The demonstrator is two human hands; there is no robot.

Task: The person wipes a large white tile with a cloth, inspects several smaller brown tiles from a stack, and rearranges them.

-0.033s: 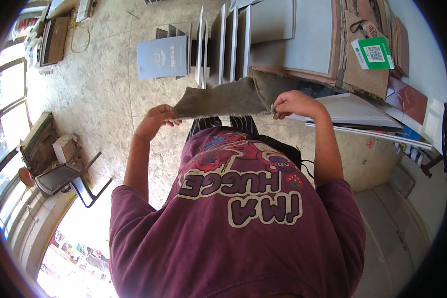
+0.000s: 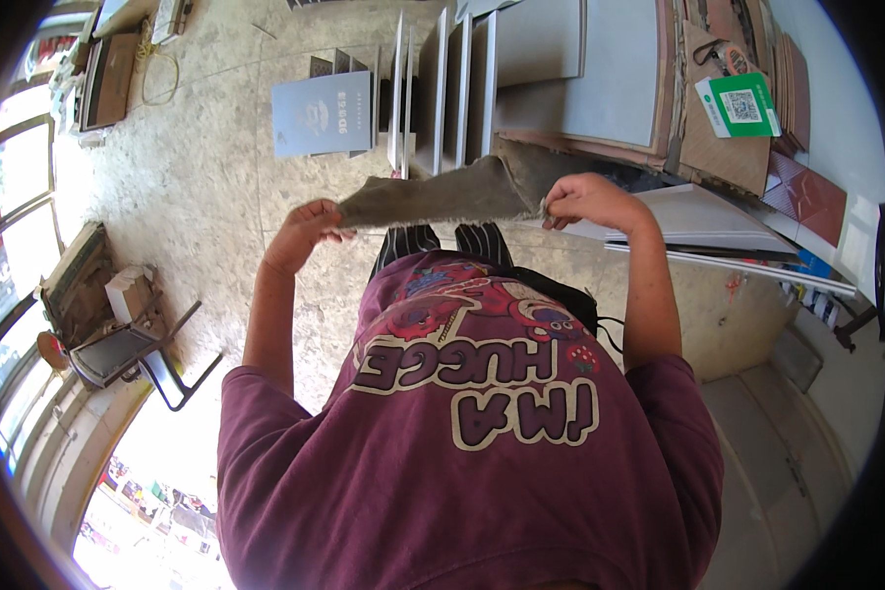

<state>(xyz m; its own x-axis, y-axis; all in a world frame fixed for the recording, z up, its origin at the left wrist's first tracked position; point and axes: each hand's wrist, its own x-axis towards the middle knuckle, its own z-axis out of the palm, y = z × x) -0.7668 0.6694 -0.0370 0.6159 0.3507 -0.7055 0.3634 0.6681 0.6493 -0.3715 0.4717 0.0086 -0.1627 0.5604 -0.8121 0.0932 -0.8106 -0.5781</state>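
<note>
A grey-brown cloth (image 2: 433,197) with a frayed near edge is stretched between my two hands in front of my body. My left hand (image 2: 310,234) pinches its left corner, thumb and fingers closed on the fabric. At the other end my right hand (image 2: 592,203) grips the right corner, with a bit of frayed edge at the fingertips. The cloth's far side rises to a peak near its right half, where a fold or seam runs down. Striped trouser legs (image 2: 410,239) show just below it.
Several upright panels (image 2: 442,93) stand beyond the cloth, beside a grey box-like board (image 2: 323,113). Large stacked slabs (image 2: 610,69) bear a green-and-white card (image 2: 740,105) at right. White panels (image 2: 698,221) lean near my right hand. A dark chair (image 2: 123,349) stands at left.
Both hands have shifted very slightly away from my body, and the cloth with them. My right hand has also moved a little to the right. The grip stays the same.
</note>
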